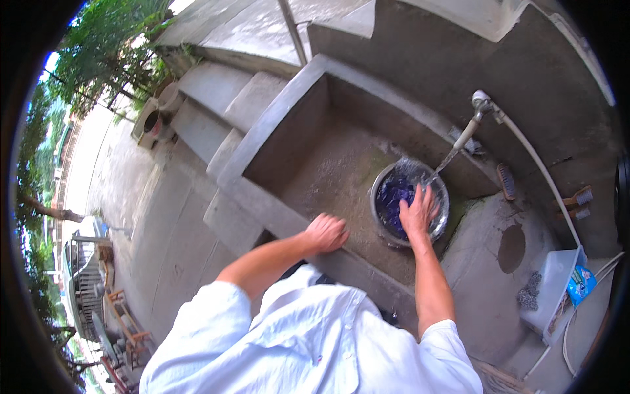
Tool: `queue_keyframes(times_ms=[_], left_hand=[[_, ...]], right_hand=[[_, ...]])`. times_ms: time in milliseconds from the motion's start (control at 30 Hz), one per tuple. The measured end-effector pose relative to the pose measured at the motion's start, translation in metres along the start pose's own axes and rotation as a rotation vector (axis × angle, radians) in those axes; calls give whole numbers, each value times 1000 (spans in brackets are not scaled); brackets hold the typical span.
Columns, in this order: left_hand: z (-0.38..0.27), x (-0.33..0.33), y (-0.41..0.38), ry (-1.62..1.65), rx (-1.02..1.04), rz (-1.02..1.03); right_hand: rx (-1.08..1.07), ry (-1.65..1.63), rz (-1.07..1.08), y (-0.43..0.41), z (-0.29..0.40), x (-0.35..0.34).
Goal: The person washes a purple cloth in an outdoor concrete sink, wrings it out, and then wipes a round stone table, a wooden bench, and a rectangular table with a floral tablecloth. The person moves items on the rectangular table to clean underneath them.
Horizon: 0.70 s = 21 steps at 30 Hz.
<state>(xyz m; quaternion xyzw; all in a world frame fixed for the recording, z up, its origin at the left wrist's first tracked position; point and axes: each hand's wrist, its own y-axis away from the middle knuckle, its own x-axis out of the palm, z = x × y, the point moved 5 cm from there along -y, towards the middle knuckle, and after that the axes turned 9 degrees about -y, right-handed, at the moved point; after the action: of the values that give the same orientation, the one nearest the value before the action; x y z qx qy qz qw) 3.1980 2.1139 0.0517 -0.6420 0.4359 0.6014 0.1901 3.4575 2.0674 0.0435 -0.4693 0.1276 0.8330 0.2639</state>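
Note:
A round metal basin point(375, 202) stands in a concrete wash trough point(290, 111), with dark purple cloth point(393, 197) under water inside it. Water runs from a pipe spout point(467, 133) into the basin's far side. Over the basin, at the cloth's right edge, is my right hand point(419, 209), fingers spread and holding nothing that shows. My left hand point(327, 233) rests on the trough's near rim, left of the basin, its fingers curled; whether anything is under them is hidden.
A scrubbing brush point(506, 182) lies right of the trough, and more brushes point(576, 197) are by the wall. A plastic tub point(553, 285), a blue packet point(582, 284) and a steel-wool scourer point(529, 291) sit at the lower right. A hose point(536, 157) hangs from the tap. Concrete steps point(204, 128) rise left of the trough.

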Motion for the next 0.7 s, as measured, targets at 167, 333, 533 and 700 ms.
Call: queue_keyframes(times_ms=[167,333,533,700], left_hand=[[-59,24,-96,-260,124,449],[-96,62,-125,-331,298,677],[-86,62,-144,-289,456,654],[-52,23,-179,36,138,371]], right_hand=[[-375,-160,-397,-19,144,-87],[-515,-311,-365,-13,228,-100],[-355,-257,-304,-9,108,-47],[153,-35,147,-15,-53,39]])
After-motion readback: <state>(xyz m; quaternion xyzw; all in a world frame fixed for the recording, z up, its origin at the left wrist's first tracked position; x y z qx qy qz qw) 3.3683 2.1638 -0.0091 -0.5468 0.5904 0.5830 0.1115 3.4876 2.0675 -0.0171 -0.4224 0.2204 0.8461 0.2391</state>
